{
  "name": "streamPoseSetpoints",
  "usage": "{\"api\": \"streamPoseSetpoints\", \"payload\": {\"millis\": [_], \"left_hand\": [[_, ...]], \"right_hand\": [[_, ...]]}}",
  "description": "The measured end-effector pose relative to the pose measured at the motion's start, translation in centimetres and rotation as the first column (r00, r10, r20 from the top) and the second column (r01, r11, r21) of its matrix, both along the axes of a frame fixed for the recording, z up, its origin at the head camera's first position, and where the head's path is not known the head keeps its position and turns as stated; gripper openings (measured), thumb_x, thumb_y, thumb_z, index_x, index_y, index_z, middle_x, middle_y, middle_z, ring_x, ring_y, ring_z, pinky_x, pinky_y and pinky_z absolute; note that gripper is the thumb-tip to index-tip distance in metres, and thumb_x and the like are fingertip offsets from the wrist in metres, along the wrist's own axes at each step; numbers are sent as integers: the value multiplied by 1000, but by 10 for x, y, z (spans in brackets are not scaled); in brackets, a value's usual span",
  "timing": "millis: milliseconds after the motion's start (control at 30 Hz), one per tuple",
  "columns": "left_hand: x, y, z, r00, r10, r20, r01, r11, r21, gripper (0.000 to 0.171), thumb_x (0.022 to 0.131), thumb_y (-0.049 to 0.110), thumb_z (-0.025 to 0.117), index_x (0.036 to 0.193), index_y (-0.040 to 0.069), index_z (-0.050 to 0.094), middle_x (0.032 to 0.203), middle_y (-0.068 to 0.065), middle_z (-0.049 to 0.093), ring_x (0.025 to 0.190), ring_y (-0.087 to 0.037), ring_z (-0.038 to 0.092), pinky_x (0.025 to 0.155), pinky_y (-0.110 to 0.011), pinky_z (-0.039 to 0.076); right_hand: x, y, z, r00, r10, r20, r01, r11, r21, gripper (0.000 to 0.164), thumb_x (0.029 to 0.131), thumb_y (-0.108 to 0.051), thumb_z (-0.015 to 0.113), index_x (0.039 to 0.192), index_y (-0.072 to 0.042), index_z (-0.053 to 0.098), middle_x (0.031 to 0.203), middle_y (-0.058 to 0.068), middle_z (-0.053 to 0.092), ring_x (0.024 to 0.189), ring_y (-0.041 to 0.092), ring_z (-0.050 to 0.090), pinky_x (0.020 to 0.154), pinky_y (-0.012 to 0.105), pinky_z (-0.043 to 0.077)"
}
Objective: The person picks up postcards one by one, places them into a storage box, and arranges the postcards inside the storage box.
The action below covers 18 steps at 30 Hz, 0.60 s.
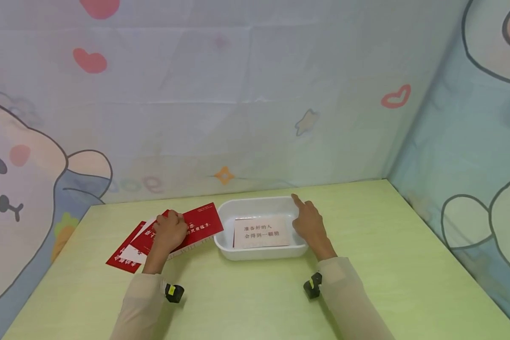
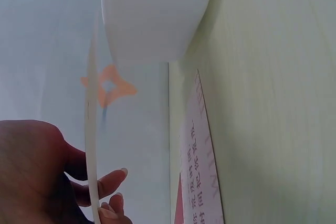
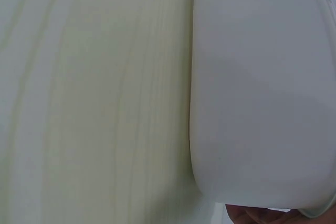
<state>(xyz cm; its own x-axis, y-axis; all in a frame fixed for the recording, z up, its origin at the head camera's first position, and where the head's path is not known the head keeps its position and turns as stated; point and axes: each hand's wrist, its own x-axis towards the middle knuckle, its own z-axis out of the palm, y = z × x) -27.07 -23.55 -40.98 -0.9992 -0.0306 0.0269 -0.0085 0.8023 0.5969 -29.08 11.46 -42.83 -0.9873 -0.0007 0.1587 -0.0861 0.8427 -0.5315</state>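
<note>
My left hand (image 1: 170, 232) pinches a red card (image 1: 203, 222) printed with white characters, raised off the table. Seen edge-on in the left wrist view, the card stands between the thumb and fingers (image 2: 113, 182). Under it lie more cards: a white one (image 1: 131, 255) and a red one (image 1: 121, 264), partly hidden. The right end of a white plastic tub (image 1: 259, 255) is gripped by my right hand (image 1: 310, 224), its index finger extended along the rim. Inside the tub lies a pale card (image 1: 261, 233) with dark characters, over a red edge. Only part of the right hand (image 3: 257, 214) shows in the right wrist view.
The pale green table (image 1: 246, 297) ends at a printed cloth backdrop (image 1: 246, 118) behind, with another cloth side (image 1: 484, 156) at the right. Black wrist cameras (image 1: 175, 293) sit by both sleeves, close to the tabletop.
</note>
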Motion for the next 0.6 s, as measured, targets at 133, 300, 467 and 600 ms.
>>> {"api": "streamPoseSetpoints", "payload": {"millis": [133,300,467,600], "left_hand": [[1,4,2,1000,-12,5,11,1000,6,39,98,17,25,117,-15,35,117,-41,25,109,-53,19,91,-65,26],[0,7,3,1000,-25,4,25,999,20,38,98,18,24,117,-13,37,120,-43,22,114,-55,16,93,-66,27],[-2,14,5,999,-34,-19,34,999,21,40,100,19,23,114,-14,39,120,-43,24,115,-57,16,94,-67,25],[-3,20,6,999,-33,-32,34,999,21,34,99,19,25,111,-9,41,114,-37,28,108,-53,23,90,-63,29]], "right_hand": [[1,0,1,1000,-1,5,1,1000,-3,72,77,6,55,145,-8,33,120,31,50,89,35,53,74,52,51],[0,-1,0,1000,-5,10,5,1000,2,72,78,5,56,145,-9,34,120,30,50,90,35,53,75,52,51],[-1,0,0,1000,-5,1,5,1000,11,72,78,5,56,145,-8,34,118,31,51,86,34,53,73,51,52],[-1,-2,0,1000,-7,7,7,1000,6,72,78,6,56,145,-8,34,117,30,51,86,33,53,73,51,52]]}}
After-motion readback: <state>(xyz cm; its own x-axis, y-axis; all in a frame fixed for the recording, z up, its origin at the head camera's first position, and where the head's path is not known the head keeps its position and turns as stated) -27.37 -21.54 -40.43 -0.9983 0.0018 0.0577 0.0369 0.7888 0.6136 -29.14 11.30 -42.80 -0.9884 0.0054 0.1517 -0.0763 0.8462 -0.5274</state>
